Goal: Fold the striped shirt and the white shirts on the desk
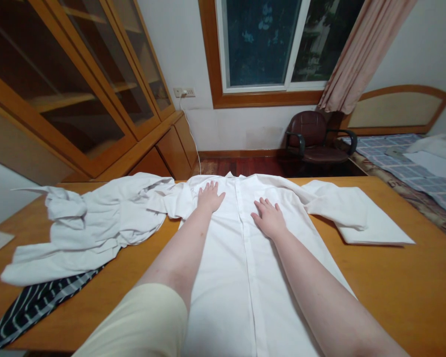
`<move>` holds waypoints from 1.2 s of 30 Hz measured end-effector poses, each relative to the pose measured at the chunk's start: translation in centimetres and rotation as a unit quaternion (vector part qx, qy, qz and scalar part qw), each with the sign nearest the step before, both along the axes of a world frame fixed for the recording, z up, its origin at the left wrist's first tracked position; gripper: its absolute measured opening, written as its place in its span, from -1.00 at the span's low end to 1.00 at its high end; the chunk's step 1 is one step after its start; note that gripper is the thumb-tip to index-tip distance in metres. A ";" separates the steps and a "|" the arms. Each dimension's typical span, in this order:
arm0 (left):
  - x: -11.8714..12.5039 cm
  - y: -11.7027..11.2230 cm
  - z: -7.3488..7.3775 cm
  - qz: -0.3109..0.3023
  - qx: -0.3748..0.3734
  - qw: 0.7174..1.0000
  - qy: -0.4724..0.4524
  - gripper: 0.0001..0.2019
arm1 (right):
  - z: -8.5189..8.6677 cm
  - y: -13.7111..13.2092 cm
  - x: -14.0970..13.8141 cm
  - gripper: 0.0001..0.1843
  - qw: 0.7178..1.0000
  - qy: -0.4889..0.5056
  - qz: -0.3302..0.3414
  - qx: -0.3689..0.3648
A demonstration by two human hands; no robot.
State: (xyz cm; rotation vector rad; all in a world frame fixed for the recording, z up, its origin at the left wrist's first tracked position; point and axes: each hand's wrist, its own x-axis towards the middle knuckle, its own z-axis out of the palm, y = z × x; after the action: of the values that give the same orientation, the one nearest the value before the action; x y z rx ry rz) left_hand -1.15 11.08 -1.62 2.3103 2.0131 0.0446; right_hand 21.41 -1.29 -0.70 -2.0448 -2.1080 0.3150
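A white button-front shirt point(226, 277) lies spread out on the wooden table point(401, 282), its collar at the far edge and its front placket running down the middle. My left hand point(210, 198) rests flat on the upper left of the shirt front, fingers spread toward the collar. On the other side of the placket, my right hand point(270, 218) lies palm down with the fingers apart. Both hands touch the cloth and grip nothing. The right sleeve of the shirt overlaps a folded white cloth point(375, 218).
A crumpled white garment point(104, 213) lies at the left, partly over a black striped cloth point(44, 297). Beyond the table stand a glass-door cabinet point(119, 114), a brown armchair point(314, 139) and a bed point(405, 153). A white cord point(191, 126) hangs from the wall socket.
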 end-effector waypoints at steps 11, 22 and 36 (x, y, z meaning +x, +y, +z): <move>0.5 -4.9 2.3 -0.133 0.159 0.976 -0.067 -0.65 | -0.2 -0.1 0.0 -0.40 1.000 -0.007 -0.013 0.011; 4.2 -11.8 0.7 -0.103 0.027 0.994 -0.035 -0.40 | -0.6 -1.2 -0.6 -0.31 0.998 -0.052 -0.046 -0.011; 3.0 -15.9 0.1 -0.132 0.015 0.990 -0.042 -0.39 | -0.1 -6.2 -1.0 -0.32 0.996 -0.059 -0.063 -0.035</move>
State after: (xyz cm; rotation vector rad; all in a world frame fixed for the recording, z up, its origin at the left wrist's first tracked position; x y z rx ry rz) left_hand 1.83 -4.81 -1.55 2.5254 1.6647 0.1538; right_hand 20.37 -7.54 -0.82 -2.2775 -2.0469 0.2593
